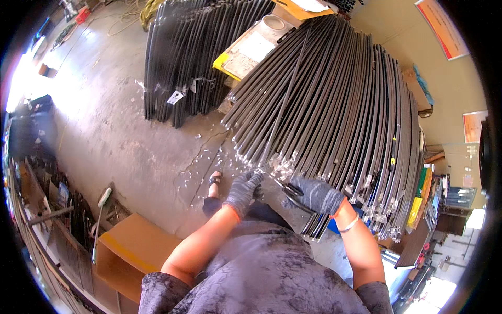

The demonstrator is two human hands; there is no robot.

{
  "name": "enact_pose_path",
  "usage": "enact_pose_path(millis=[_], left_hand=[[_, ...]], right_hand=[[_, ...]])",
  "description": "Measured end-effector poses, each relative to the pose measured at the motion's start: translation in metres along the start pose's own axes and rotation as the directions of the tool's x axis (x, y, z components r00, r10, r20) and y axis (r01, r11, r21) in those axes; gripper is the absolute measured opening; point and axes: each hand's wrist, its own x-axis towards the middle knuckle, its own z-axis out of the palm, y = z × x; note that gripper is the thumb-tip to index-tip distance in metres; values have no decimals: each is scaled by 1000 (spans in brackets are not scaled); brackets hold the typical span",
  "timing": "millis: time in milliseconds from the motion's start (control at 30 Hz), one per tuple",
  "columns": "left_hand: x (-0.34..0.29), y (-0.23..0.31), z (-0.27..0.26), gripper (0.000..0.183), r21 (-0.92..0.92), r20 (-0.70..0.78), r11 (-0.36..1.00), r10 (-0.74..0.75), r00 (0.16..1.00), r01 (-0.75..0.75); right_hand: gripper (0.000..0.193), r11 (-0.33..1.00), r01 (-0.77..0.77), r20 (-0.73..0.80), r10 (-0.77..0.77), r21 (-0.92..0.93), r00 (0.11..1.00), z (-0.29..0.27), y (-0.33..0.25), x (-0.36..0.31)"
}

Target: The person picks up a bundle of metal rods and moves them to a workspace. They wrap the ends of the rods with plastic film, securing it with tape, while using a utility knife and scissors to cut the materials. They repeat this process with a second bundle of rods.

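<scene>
My left hand (243, 193), in a grey knit glove, is closed at the near end of a dark metal rod (285, 99). This rod lies slantwise across a wide pile of similar rods (334, 104). Clear plastic wrap (282, 166) covers several rod ends beside the fingertips. My right hand (317, 194), gloved alike, grips a dark tool that looks like scissors (291, 189). Its tip points toward the left hand, near the wrapped ends. Whether its blades are apart or together is too small to tell, and the glove hides part of its handles.
Another bundle of dark rods (183, 63) stands beyond, at the left. Between the stacks is a light board (256, 47) with a tape roll (274, 22). Plastic scraps (206, 163) litter the floor. A cardboard box (130, 243) sits near left; shelving (413, 230) stands at the right.
</scene>
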Motion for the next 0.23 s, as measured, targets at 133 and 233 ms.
enact_pose_path(millis=[133,233], left_hand=[[-8,-5,3,22,131,-22,988,90,996,-86],[-7,-9,4,24,200,-65,975,107,992,-92]], right_hand=[[34,986,42,45,-36,-160,998,-9,4,20],[47,969,118,81,-103,-218,991,-8,18,30]])
